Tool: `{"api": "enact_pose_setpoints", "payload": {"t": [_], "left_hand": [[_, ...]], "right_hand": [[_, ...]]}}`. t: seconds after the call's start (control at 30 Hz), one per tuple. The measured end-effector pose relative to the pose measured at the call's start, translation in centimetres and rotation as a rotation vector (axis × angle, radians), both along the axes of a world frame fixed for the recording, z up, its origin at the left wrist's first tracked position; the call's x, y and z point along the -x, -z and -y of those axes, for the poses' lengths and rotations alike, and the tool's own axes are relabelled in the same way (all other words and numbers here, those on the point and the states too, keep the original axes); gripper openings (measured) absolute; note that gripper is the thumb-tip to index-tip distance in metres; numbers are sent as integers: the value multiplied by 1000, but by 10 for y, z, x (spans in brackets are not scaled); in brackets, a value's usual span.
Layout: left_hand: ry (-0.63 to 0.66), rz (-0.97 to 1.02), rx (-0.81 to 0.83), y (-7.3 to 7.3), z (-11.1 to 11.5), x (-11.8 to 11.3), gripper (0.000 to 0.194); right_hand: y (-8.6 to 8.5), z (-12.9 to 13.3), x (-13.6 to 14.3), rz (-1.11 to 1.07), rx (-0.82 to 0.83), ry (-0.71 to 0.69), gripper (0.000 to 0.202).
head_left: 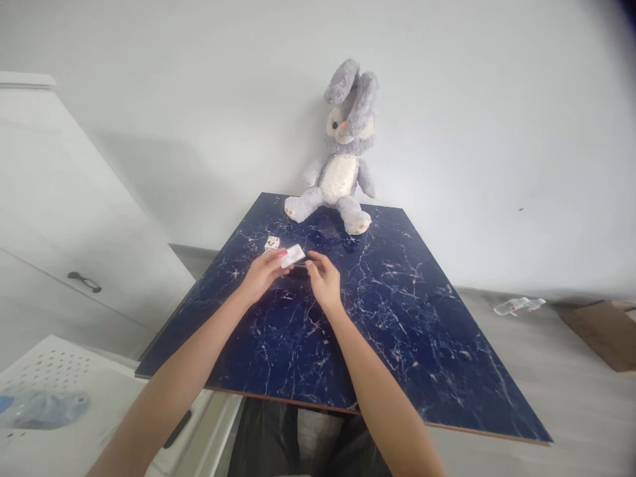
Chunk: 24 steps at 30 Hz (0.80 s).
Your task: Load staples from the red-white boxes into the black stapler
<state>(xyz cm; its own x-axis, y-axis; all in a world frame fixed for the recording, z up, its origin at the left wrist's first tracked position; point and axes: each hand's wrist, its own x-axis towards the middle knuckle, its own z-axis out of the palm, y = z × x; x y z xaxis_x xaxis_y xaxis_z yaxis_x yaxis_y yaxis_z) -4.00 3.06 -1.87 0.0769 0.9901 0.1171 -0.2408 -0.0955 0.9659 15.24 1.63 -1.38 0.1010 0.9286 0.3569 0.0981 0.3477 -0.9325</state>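
Note:
Over the middle of the dark blue marbled table (397,318), my left hand (262,273) is closed on a small white card-like item (293,256). My right hand (324,278) is just to its right, its fingers bent together around the end of a thin dark item (300,264) that lies partly behind the white one. How far the dark item reaches between the hands is too small to tell. A small white box with dark and red print (271,243) stands just beyond my left hand.
A grey plush rabbit (340,165) sits at the table's back edge against the wall. White drawers (59,232) stand at the left, above a white surface with a bluish plastic item (47,409). On the floor at right are clear packaging (517,305) and a cardboard box (603,331).

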Motion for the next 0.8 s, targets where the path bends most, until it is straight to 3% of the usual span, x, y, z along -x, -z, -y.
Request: {"api": "enact_pose_setpoints", "payload": {"t": [0.07, 0.13, 0.23, 0.3, 0.4, 0.5, 0.57, 0.8], "left_hand": [[-248, -109, -56, 1, -9, 14, 46], [-506, -370, -92, 4, -17, 33, 43], [-630, -945, -96, 9, -22, 57, 32], [-659, -1178, -156, 11, -21, 62, 33], [-592, -1303, -363, 11, -18, 54, 43], [-343, -1395, -533, 15, -22, 41, 63], [-245, -1423, -563, 20, -28, 35, 73], [-223, -1413, -535, 24, -42, 34, 79]], "right_hand": [[2, -6, -14, 102, -31, 190, 31], [10, -14, -28, 228, -1, 352, 31], [24, -22, -38, 462, 99, 373, 30], [32, -22, -34, 547, 121, 349, 30], [37, -14, -17, 557, 105, 378, 41], [38, -4, 0, 560, 66, 351, 62], [36, -1, 6, 541, 77, 300, 72], [23, -8, 5, 253, 320, 73, 82]]}}
